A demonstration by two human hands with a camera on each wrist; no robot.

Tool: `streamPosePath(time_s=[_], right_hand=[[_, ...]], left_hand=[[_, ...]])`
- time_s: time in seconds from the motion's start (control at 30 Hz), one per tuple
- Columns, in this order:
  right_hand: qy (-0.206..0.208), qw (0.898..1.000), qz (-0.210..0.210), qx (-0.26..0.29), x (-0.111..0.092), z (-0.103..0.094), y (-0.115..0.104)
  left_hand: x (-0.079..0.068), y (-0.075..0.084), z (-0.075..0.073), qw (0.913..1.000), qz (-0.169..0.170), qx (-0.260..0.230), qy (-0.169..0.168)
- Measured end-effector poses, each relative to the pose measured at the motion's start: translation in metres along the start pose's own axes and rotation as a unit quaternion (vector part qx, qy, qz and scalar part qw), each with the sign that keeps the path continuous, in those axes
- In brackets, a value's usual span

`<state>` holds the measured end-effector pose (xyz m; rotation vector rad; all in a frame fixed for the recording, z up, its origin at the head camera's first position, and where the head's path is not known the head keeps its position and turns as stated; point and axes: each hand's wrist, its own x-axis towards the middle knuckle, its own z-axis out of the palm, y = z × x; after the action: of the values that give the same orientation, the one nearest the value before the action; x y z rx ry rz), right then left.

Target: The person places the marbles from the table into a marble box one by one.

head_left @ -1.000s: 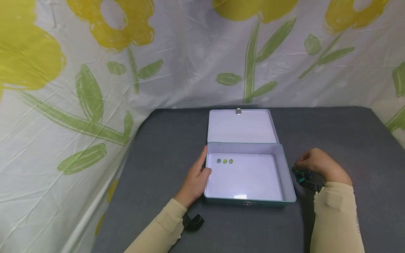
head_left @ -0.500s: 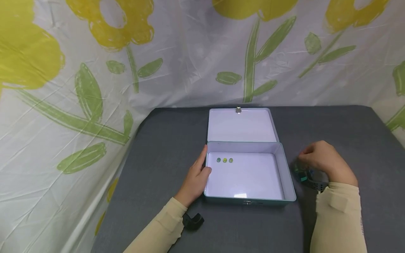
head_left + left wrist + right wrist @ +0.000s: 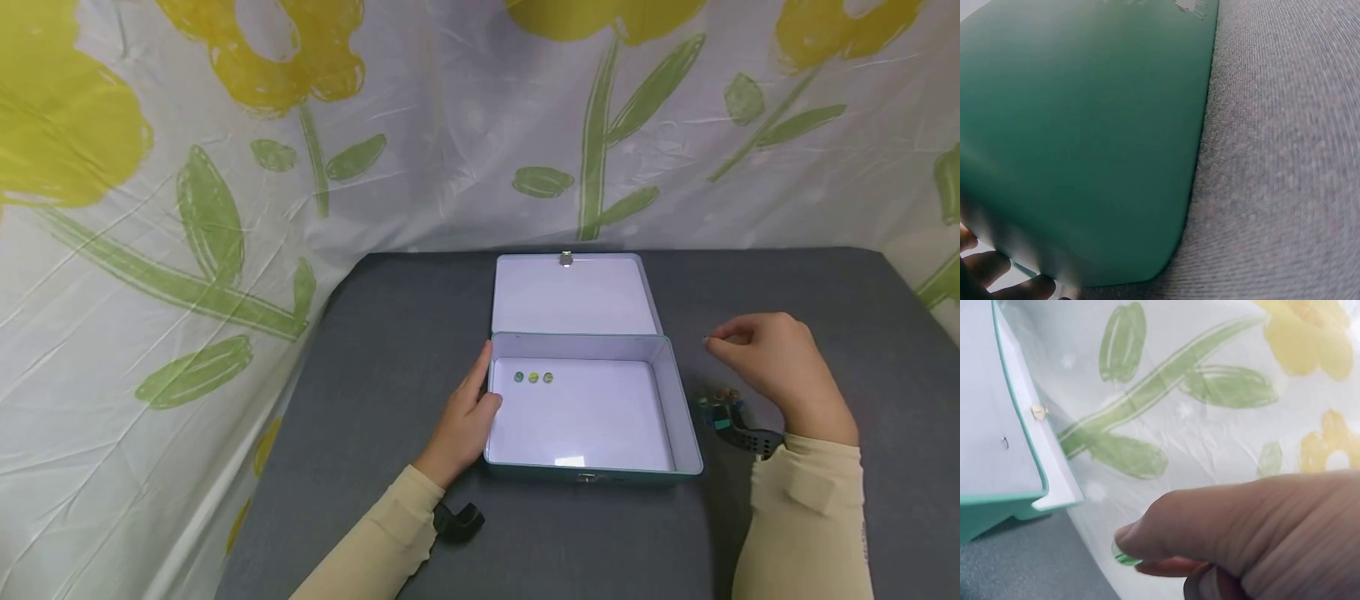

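A green tin box (image 3: 588,479) with a white inside stands with its lid (image 3: 573,296) folded back. My left hand (image 3: 467,425) holds its left wall, thumb over the rim and fingers along the outside. In the left wrist view, fingertips (image 3: 1029,287) show at the green side. Three small green and yellow marbles (image 3: 533,377) sit in a row at the box's back left. Right of the box, my right hand (image 3: 780,358) pinches a clear glass marble with green in it (image 3: 1124,555) between thumb and index finger, raised above the table.
Several small coloured marbles (image 3: 726,395) lie on the grey cloth right of the box, partly covered by the right wrist's black camera strap (image 3: 752,439). A flowered curtain (image 3: 465,150) hangs behind the table. Another black wrist mount (image 3: 459,525) sits below the left wrist.
My right hand has risen and moved back and slightly right, away from the loose marbles, with a marble between its fingertips. The left hand and box have stayed put.
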<state>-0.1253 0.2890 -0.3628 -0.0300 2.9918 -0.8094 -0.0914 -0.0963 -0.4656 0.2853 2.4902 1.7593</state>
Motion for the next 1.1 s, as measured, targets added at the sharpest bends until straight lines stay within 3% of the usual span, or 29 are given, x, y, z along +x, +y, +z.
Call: streamPosePath(time_s=[0.53,1.1], right_hand=[[0.051,0.997,-0.028,0.047,0.0,0.01,-0.03],[0.057,0.995,-0.066,0.054,0.011,0.029,-0.058]], left_hand=[[-0.001,0.001,0.0,1.0,0.003,0.002,0.004],[-0.001,-0.002,0.0,0.9999,-0.005,0.008,0.005]])
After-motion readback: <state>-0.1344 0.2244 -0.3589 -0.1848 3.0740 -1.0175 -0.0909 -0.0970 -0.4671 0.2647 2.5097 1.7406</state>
